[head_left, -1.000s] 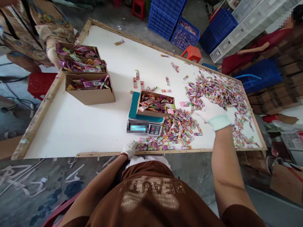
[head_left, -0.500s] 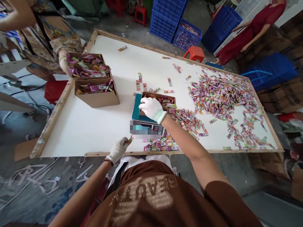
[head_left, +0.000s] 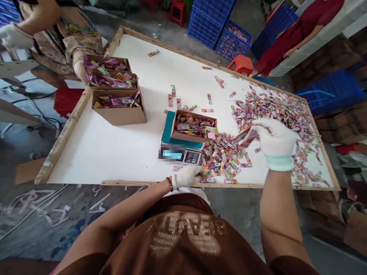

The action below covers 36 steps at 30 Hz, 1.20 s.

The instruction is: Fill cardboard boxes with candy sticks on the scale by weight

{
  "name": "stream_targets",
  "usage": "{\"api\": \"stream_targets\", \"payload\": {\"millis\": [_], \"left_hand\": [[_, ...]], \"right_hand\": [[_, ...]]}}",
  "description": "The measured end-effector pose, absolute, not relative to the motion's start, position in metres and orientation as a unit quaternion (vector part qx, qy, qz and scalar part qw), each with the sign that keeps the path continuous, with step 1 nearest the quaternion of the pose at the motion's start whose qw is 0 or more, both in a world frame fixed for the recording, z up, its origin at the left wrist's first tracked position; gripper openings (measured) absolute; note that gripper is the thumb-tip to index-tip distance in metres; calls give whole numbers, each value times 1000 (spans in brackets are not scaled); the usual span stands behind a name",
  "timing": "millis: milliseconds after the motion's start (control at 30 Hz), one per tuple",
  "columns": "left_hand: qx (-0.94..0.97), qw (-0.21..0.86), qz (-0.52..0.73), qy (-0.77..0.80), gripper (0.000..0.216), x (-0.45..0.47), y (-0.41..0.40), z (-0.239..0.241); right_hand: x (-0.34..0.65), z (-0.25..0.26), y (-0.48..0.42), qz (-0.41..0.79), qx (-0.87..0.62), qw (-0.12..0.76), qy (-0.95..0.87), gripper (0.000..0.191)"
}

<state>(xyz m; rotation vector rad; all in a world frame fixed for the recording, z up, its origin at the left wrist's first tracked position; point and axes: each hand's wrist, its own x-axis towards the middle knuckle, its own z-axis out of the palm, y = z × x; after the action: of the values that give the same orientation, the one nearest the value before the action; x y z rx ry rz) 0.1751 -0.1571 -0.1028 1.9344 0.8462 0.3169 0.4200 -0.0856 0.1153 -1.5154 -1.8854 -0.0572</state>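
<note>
My right hand (head_left: 273, 141), in a white glove, is raised above the table to the right of the scale, its fingers pinched on reddish snack packets (head_left: 246, 136) that are slightly blurred. My gloved left hand (head_left: 186, 177) rests low at the near edge, its curled fingertips at the loose pile of small packets (head_left: 222, 158); what they grip, if anything, is hidden. A digital scale (head_left: 166, 131) with a teal top stands between them. On it sits a small open cardboard box (head_left: 186, 136) filled with purple, green and red packets.
Filled cardboard boxes (head_left: 120, 116) stand at the table's left. A large heap of packets (head_left: 271, 109) covers the right side. A wooden rim (head_left: 172, 51) borders the white table. Beyond it are blue crates (head_left: 208, 23), an orange stool (head_left: 241, 64) and two other people.
My right hand has left the box and swung right, now with packets in it. My left hand has moved right, from left of the scale to the pile in front of it.
</note>
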Motion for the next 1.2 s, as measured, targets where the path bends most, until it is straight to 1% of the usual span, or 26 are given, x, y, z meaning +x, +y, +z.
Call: {"api": "stream_targets", "payload": {"millis": [67, 133, 200, 233, 300, 367, 433, 500, 567, 667, 767, 833, 900, 967, 1000, 1033, 1067, 1100, 1133, 1167, 1200], "left_hand": [[812, 469, 118, 326, 25, 205, -156, -87], [835, 445, 120, 302, 42, 225, -154, -73], [862, 414, 106, 271, 57, 233, -154, -62], [876, 403, 82, 250, 57, 233, -155, -60], [892, 396, 14, 216, 43, 226, -160, -60], [891, 404, -41, 200, 30, 215, -168, -66], [887, 411, -62, 202, 24, 205, -178, -75], [884, 413, -70, 206, 24, 200, -186, -84], [884, 408, -70, 215, 26, 200, -189, -88], [890, 390, -64, 229, 26, 199, -186, -81], [894, 371, -37, 248, 17, 181, -175, -63], [887, 369, 28, 276, 13, 157, -161, -48], [868, 363, 140, 310, 15, 131, -142, -34], [844, 323, 251, 347, 19, 113, -116, -21], [839, 288, 283, 365, 21, 111, -100, -16], [844, 245, 288, 380, 23, 114, -84, -11], [858, 200, 263, 394, 27, 121, -68, -8], [875, 157, 212, 406, 35, 133, -53, -6], [889, 123, 139, 418, 41, 147, -38, -6], [896, 99, 56, 429, 42, 161, -26, -8], [895, 85, -22, 437, 38, 173, -15, -11]], "right_hand": [[448, 115, -97, -69, -620, 335, -706, 16], [473, 107, -104, -109, -644, 322, -686, 17], [497, 97, -108, -125, -670, 308, -664, 19], [509, 92, -110, -119, -687, 302, -651, 19], [527, 83, -113, -93, -717, 296, -624, 19], [535, 78, -113, -64, -735, 310, -599, 20], [528, 76, -110, -26, -735, 357, -576, 22], [506, 78, -102, 26, -715, 410, -566, 23], [470, 80, -88, 73, -674, 448, -582, 21], [414, 85, -66, 128, -591, 491, -627, 14], [391, 89, -53, 192, -553, 512, -628, 13], [403, 89, -55, 206, -565, 511, -614, 15], [436, 83, -62, 192, -592, 505, -599, 16], [476, 68, -71, 137, -641, 483, -581, 17], [493, 57, -76, 99, -679, 453, -570, 18], [506, 44, -82, 73, -720, 407, -557, 22], [513, 28, -89, 71, -757, 351, -547, 27], [513, 10, -97, 91, -785, 292, -538, 32], [505, -9, -106, 160, -799, 230, -532, 33], [492, -28, -114, 226, -784, 198, -543, 28], [474, -46, -123, 279, -768, 175, -550, 20]]}}
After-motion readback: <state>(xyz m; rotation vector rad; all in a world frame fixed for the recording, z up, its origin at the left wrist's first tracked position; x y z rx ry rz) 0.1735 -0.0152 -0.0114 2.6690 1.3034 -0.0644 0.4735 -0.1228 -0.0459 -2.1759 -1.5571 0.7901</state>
